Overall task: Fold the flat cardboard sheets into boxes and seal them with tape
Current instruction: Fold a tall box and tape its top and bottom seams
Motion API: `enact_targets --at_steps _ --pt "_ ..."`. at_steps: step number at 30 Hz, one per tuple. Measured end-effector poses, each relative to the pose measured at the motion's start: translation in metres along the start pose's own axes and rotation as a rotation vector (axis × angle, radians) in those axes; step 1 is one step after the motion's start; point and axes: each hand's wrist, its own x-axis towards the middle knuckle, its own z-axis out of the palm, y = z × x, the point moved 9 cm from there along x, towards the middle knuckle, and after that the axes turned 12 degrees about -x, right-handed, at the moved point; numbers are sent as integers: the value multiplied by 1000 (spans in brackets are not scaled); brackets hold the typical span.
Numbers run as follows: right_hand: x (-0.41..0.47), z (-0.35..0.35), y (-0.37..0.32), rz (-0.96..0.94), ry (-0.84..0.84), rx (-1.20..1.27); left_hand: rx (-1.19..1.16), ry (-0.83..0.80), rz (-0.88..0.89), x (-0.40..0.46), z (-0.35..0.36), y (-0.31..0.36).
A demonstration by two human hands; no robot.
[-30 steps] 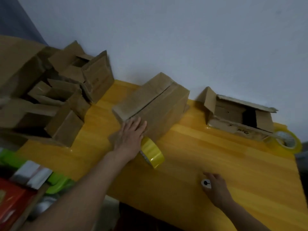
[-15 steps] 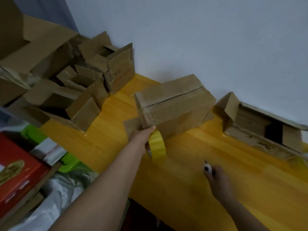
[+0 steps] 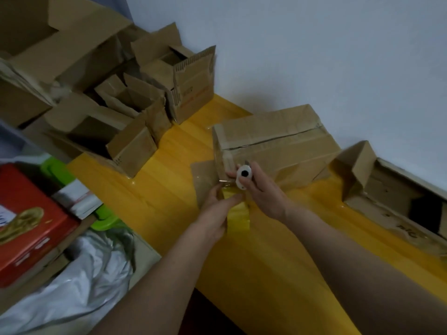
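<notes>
a: head view, what has changed on the yellow table (image 3: 278, 274)?

b: a second ago the right hand (image 3: 262, 193) lay low at five o'clock, well apart from the work, with the small white cutter (image 3: 243, 176) in it. now it is up at the near left corner of the closed box (image 3: 273, 143) at centre frame. the left hand (image 3: 217, 212), which had been flat on that box, has dropped to the yellow tape roll (image 3: 238, 215) just below the corner. the view has also swung left.

a: what does that mean for the job?

b: a clear strip seems to run from the roll up to the box corner, so this looks like the cut that frees the tape. the top seam looks taped, though the dim light leaves that unsure.

a: and the fingers?

b: left fingers are curled round the roll, the thumb over its front face. right fingers are clamped round the cutter, its tip toward the box edge. whether the blade touches the tape cannot be told.

a: anything else in frame?

b: open boxes (image 3: 135, 122) piled at ten o'clock, one more open box (image 3: 396, 199) at three o'clock along the wall, a red carton (image 3: 26, 221) at eight o'clock.
</notes>
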Motion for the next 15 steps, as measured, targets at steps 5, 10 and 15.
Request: enact_targets --at_steps 5,10,15 --pt "5 4 2 -19 4 -49 156 225 57 9 -19 -15" --pt "8 0 3 -38 10 49 133 292 230 11 -17 1" --pt "10 -8 -1 27 89 94 207 327 317 3 -24 8"
